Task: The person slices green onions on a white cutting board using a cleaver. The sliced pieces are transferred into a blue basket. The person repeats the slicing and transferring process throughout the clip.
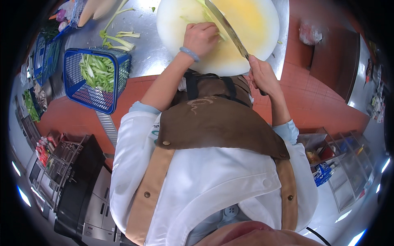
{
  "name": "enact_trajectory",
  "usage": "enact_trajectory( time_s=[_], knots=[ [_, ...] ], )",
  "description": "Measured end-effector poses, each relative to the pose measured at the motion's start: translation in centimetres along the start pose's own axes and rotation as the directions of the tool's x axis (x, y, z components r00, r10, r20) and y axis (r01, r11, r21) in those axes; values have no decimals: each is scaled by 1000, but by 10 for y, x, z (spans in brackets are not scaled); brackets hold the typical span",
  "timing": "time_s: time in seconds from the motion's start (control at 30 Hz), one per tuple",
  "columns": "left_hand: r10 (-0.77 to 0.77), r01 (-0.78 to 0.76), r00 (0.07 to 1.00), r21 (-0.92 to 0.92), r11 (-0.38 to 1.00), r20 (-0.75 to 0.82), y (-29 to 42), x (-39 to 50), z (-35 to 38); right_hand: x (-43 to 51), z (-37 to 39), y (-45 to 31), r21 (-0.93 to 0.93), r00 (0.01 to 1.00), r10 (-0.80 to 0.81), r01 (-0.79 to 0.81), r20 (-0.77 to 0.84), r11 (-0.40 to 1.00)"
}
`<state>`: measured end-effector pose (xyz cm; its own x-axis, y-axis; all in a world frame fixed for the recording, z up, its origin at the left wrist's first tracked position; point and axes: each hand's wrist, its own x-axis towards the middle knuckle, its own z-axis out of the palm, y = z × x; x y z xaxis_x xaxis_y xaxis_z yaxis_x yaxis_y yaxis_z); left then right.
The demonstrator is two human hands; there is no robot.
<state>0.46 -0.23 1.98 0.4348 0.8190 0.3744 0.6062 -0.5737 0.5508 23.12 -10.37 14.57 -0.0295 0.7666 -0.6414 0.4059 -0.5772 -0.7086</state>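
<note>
My left hand rests with curled fingers on a pale green celery stalk and presses it to a round white cutting board. A wide-bladed kitchen knife slants across the board, its blade just right of the stalk. Its handle is in my right hand, at the board's near right edge. The knife's far tip runs out of the top of the picture. Left of the board, a tilted blue plastic basket contains cut celery pieces.
The boards sits on a stainless steel table. Celery stalks with leaf joints lie behind the basket. Long pale root vegetables and another blue basket are farther left. A plastic bag and a steel counter stand at right.
</note>
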Motion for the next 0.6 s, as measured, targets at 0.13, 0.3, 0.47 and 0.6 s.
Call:
enact_trajectory(
  time_s=[0.13,0.3,0.47,0.6],
  knots=[
    [29,-30,998,21,999,50,-6,-12,-14,-4,-1,4,-30,1000,23,-22,20,999],
    [37,-37,999,18,999,-5,-5,-20,-13,-6,6,8,-39,998,25,-22,63,999],
    [86,-88,994,-39,995,-61,-1,-17,-5,-7,16,8,-129,993,-110,114,32,985],
    [66,-69,997,-74,995,-45,-1,-15,-2,-6,21,6,-122,986,-166,165,3,979]
  ],
)
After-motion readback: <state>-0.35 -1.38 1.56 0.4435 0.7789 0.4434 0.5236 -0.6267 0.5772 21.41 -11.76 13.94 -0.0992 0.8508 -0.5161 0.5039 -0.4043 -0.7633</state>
